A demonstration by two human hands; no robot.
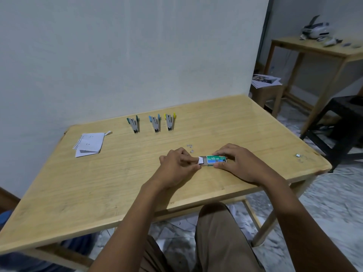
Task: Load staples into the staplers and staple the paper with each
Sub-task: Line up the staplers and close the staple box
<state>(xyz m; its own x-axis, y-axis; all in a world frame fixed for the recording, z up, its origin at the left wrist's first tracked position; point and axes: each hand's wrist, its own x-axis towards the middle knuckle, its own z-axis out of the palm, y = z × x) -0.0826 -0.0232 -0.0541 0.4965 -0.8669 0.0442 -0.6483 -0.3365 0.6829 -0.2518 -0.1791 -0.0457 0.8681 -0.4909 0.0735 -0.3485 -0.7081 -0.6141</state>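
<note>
Your right hand [238, 163] grips the small green cardboard staple box [215, 160]; your left hand [177, 166] pinches its white flap [201, 160]. Next, draw out a strip for the three open staplers [155, 123].

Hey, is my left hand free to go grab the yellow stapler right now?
Probably not yet. The left hand is pinching the tray end of the staple box, which the right hand steadies. Bare table lies between it and the yellow stapler.
</note>
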